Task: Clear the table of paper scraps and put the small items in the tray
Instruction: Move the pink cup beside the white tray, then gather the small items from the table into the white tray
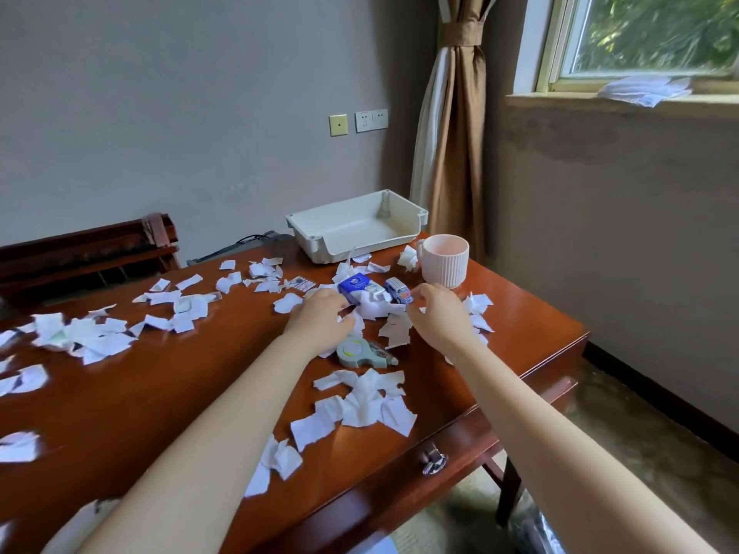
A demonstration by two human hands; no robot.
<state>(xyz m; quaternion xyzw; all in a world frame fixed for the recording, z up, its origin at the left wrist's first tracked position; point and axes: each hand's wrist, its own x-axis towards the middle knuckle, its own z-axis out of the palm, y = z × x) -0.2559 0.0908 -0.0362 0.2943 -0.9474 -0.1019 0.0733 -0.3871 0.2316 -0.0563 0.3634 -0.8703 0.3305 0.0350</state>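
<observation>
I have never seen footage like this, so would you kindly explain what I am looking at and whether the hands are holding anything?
There is no machine here: one camera on a person's head looks down at their own bare arms. The left hand and right hand reach over a red-brown wooden table strewn with torn paper scraps. Between the hands lie a blue box and a toy van; nearer lies a correction tape dispenser. A white tray stands empty at the far edge beside a pink mug. Whether either hand has a grip on anything is unclear.
</observation>
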